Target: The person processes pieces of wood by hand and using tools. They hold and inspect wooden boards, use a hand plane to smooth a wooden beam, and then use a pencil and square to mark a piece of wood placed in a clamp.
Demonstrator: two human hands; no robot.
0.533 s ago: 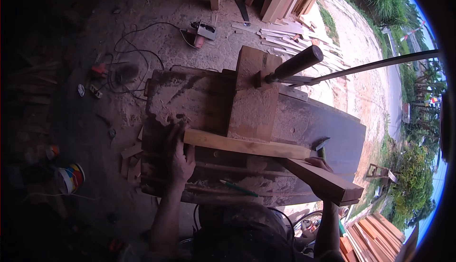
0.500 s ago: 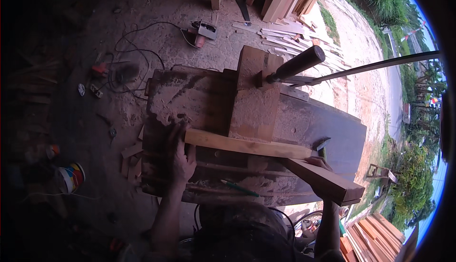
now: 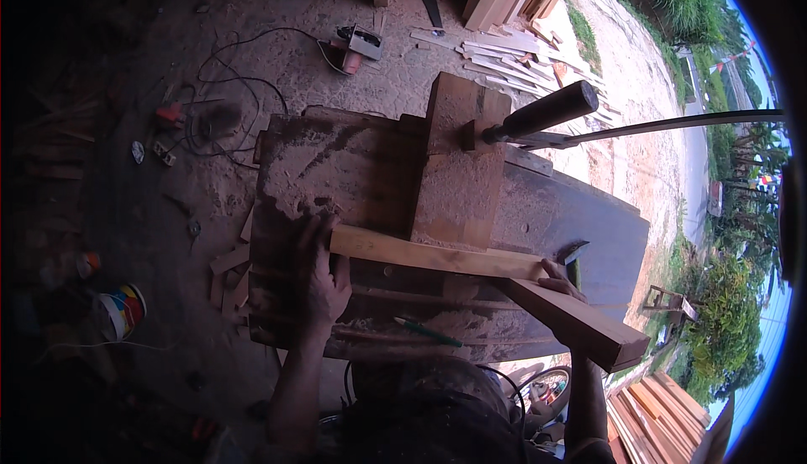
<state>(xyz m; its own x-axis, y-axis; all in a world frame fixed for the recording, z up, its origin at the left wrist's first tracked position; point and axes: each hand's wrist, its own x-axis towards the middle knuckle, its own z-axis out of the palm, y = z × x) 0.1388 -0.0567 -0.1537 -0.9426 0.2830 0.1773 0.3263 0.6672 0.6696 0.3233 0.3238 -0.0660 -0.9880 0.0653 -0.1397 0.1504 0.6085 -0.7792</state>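
A long, pale yellow wooden strip (image 3: 437, 256) lies across the sawdust-covered workbench (image 3: 588, 212). My left hand (image 3: 322, 275) is closed at its left end, thumb toward me, with the fingers partly in shadow. My right hand (image 3: 565, 292) grips a thick reddish wooden block (image 3: 588, 321), set at an angle against the strip's right end; the fingers on its far side touch the strip. Beyond the strip, a broad wooden piece (image 3: 458, 187) rests on the bench, and a dark round handle (image 3: 551, 111) juts up from it. A green pencil (image 3: 427, 332) lies nearer me.
A small tool with a metal head (image 3: 576, 252) lies right of the strip. On the floor ahead is a corded circular saw (image 3: 357, 46), its cable looping left. Offcuts (image 3: 513, 60) are scattered farther off. A paint bucket (image 3: 123, 313) stands at left; planks (image 3: 660, 413) are stacked at lower right.
The view has shifted slightly. Fingers of my right hand have moved up a little onto the strip's right end. Both hands keep nearly the same places.
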